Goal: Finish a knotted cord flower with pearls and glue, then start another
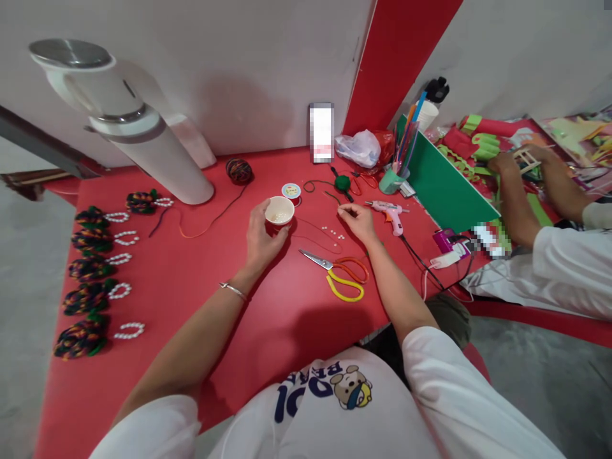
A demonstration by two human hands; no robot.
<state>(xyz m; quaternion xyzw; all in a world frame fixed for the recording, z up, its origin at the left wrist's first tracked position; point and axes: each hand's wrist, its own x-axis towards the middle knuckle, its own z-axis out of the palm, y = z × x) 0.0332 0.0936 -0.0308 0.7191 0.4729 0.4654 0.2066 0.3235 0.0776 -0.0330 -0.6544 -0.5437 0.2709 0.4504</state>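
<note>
Left hand (261, 237) around cup (279, 203), right hand (359, 221) pinched

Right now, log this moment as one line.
Left hand: holding cup; Right hand: near loose white beads, grip unclear; Scissors: on red table

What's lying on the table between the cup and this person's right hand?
In the head view, a thin red thread and loose white beads lie between the cup and the right hand, slightly toward the scissors.
</note>
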